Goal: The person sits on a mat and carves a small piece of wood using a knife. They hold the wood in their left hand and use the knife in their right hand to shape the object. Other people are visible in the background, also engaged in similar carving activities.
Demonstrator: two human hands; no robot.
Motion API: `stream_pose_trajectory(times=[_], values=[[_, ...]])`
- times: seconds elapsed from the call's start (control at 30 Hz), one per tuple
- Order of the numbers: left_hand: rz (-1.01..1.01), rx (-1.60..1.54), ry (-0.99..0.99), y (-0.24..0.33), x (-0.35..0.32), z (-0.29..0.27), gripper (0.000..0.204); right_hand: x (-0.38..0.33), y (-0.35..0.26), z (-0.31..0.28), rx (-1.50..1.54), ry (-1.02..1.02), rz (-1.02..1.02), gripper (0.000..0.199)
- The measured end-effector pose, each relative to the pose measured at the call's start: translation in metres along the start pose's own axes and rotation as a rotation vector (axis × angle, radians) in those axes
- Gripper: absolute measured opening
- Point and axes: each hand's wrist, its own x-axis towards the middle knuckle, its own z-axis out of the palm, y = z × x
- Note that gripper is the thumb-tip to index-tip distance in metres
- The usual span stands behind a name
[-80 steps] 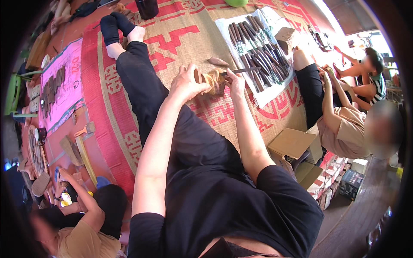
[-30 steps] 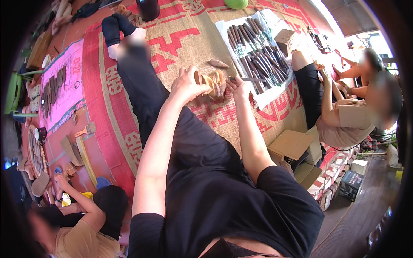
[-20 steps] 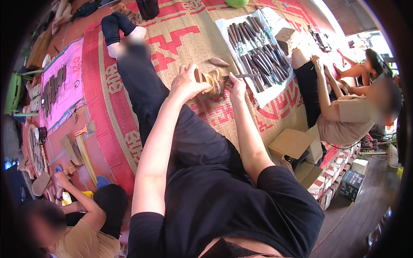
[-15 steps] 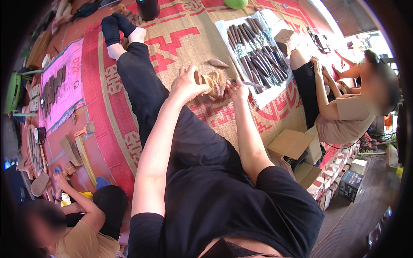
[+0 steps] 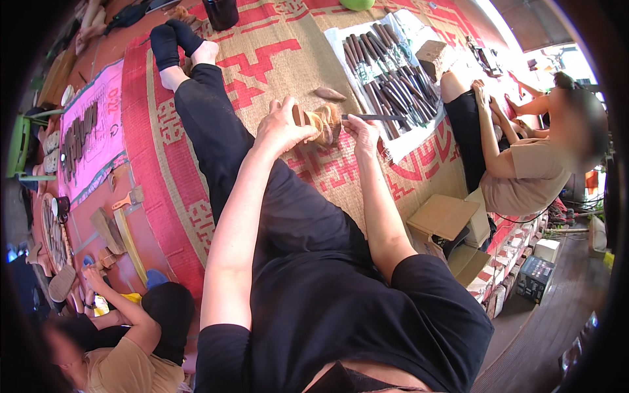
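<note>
My left hand (image 5: 283, 128) is closed around a carved wooden piece (image 5: 326, 123), light brown with a rough, wavy surface. It sits just above the patterned mat, between my two hands. In my right hand (image 5: 362, 133), fingers pinch a slim, dark carving tool (image 5: 383, 118). One end of the tool lies close to the carving's right side, while the other reaches right over the white cloth; whether it touches the wood, I cannot tell. Beyond the carving rests a small, brown, pointed piece of wood (image 5: 329, 94).
Several dark-handled carving tools (image 5: 400, 85) lie in rows on a white cloth (image 5: 337, 49). An open cardboard box (image 5: 444, 219) stands near my right elbow. One person sits at the right, another at the lower left. More tools (image 5: 80, 134) lie on a pink cloth (image 5: 108, 88).
The carving tool in my right hand has swung from slanting down to the right to nearly level. My right fingers have turned over it. My left hand keeps hold of the carving.
</note>
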Motion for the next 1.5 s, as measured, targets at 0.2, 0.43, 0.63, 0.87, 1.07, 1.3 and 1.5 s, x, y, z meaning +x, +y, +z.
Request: stream_pose_trajectory(times=[0.2,0.43,0.63,0.87,1.07,1.3,1.5], values=[[0.002,-0.024,0.002,0.001,-0.002,0.000,0.076,-0.009,0.000,0.000,-0.010,-0.008,0.032,0.011],[-0.003,-0.006,-0.003,0.001,-0.001,-0.001,0.076,-0.007,-0.006,0.000,0.052,-0.033,0.120,0.013],[0.000,0.001,-0.004,0.002,-0.001,-0.001,0.076,-0.007,0.001,-0.006,0.047,-0.016,0.120,0.013],[0.002,-0.012,-0.001,0.000,0.000,0.001,0.077,-0.010,-0.005,0.000,0.017,-0.051,0.114,0.010],[-0.003,-0.014,-0.008,0.001,0.002,0.000,0.076,-0.004,0.003,0.001,0.014,-0.078,0.086,0.012],[0.010,-0.018,0.012,0.001,0.000,0.001,0.077,0.000,0.003,-0.016,0.110,-0.007,0.183,0.013],[-0.012,-0.017,-0.001,0.004,0.001,0.001,0.077,-0.003,0.004,-0.006,0.089,-0.061,0.149,0.014]])
